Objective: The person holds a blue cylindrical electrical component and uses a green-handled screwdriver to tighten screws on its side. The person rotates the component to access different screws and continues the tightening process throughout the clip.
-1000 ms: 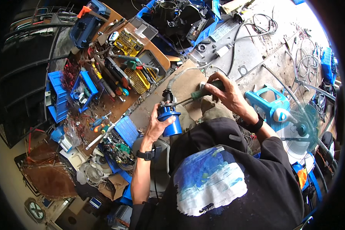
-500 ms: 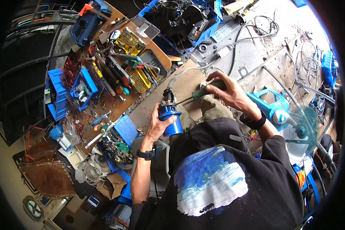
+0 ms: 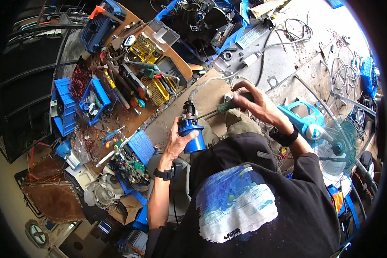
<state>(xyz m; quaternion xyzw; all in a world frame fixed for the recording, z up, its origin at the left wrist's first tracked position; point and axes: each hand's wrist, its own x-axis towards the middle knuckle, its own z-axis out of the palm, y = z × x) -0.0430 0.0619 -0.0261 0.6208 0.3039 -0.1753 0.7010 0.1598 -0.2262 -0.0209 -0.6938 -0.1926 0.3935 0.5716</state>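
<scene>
My left hand is wrapped round a blue cylindrical device, perhaps a small motor or pump, with a black top part and a dark cable end above it. Its exact kind I cannot make out. In my right hand, the fingers grip a screwdriver by its green handle. The metal shaft slants left to the black upper part of the device. Whether the tip sits in a screw is too small to tell. A brown board lies beyond both hands.
At the left, a wooden workbench carries pliers, a yellow bit set and blue bins. A blue crate of black parts stands ahead. To the right are a turquoise plastic frame, a fan and loose cables.
My right fingers have shifted slightly round the screwdriver handle. The blue device stays almost in the same place in my left hand.
</scene>
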